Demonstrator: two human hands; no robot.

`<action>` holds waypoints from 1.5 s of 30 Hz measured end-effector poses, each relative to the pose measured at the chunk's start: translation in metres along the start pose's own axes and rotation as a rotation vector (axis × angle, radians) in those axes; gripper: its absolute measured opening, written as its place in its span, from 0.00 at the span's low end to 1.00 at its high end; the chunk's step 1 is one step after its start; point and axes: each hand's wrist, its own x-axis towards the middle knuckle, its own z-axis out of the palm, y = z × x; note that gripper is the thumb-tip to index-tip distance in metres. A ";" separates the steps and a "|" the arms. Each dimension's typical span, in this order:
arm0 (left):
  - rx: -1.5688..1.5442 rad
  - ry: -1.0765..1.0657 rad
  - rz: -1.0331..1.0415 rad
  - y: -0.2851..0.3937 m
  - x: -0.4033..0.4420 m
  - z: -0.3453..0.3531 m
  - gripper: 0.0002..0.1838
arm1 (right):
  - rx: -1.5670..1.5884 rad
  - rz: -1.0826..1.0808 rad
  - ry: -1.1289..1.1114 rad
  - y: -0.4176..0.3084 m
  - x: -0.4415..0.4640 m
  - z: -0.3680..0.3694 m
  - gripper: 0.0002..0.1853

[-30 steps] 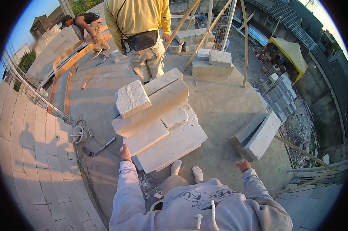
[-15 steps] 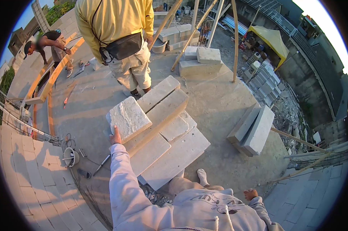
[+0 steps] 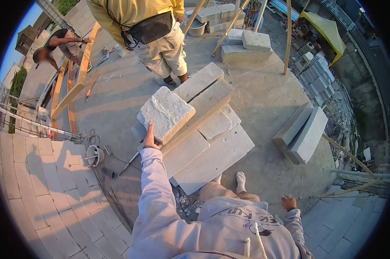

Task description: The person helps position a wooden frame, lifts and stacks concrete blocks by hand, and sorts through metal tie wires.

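Observation:
My left hand (image 3: pixel 151 139) grips the near corner of a short, rough-faced light concrete block (image 3: pixel 167 113), fingers pressed along its side. That block rests on top of a stack of pale blocks, beside two long blocks (image 3: pixel 212 96) lying parallel with a narrow gap. Lower in the stack, a wide smooth block (image 3: pixel 218 162) sticks out toward my legs. Away from the stack, my right hand (image 3: pixel 288 202) hangs at my right side with curled fingers, and nothing shows in it.
A person in a yellow shirt (image 3: pixel 136 15) stands just behind the stack. Another person (image 3: pixel 61 45) bends over a wooden frame (image 3: pixel 76 88) at left. Two leaning blocks (image 3: pixel 305 134) stand at right. A bucket (image 3: pixel 94 155) sits by the left block wall (image 3: pixel 48 185). Wooden poles (image 3: pixel 288 39) rise behind.
My view has shifted, so the stack appears higher and farther right. My left hand stays on the short block. At left, the bending person's head is lower and the wooden frame's angle has changed.

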 end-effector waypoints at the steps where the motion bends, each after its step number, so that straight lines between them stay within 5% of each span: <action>1: -0.011 -0.027 0.002 -0.002 0.005 -0.002 0.46 | 0.022 -0.002 0.011 -0.003 -0.005 0.000 0.17; 7: -0.068 -0.029 -0.103 -0.001 -0.011 0.009 0.43 | 0.021 0.080 0.034 0.021 -0.025 0.007 0.17; 12: -0.220 -0.353 0.238 -0.018 -0.004 0.019 0.36 | 0.034 0.044 -0.012 0.054 -0.027 0.030 0.14; 21: -0.054 -0.377 0.167 -0.061 -0.081 0.053 0.36 | -0.117 -0.110 0.113 0.031 -0.035 0.064 0.22; 26: 0.140 -0.418 0.046 -0.145 -0.147 0.041 0.34 | 0.342 -0.248 -0.040 -0.020 -0.051 0.128 0.26; 29: 0.351 -0.485 -0.004 -0.185 -0.181 0.046 0.32 | 0.901 0.016 -0.455 -0.044 -0.067 0.160 0.34; 31: 0.516 -0.526 -0.138 -0.212 -0.196 0.056 0.31 | 1.072 0.056 -0.542 -0.043 -0.072 0.178 0.39; 34: 0.869 -0.597 -0.227 -0.288 -0.202 0.063 0.30 | 1.410 0.213 -0.460 -0.036 -0.085 0.177 0.41; 38: 1.245 -0.732 -0.309 -0.399 -0.210 0.068 0.29 | 1.913 0.548 -0.031 0.033 -0.093 0.157 0.35; 41: 1.568 -0.699 -0.396 -0.475 -0.192 0.077 0.32 | 2.071 0.480 0.203 0.114 -0.055 0.197 0.37; 42: 1.717 -0.641 -0.413 -0.493 -0.187 0.074 0.34 | 1.970 0.604 0.263 0.133 -0.061 0.172 0.41; 45: 2.133 -0.722 0.116 -0.548 -0.204 0.062 0.36 | 1.775 0.788 0.455 0.210 -0.024 0.196 0.51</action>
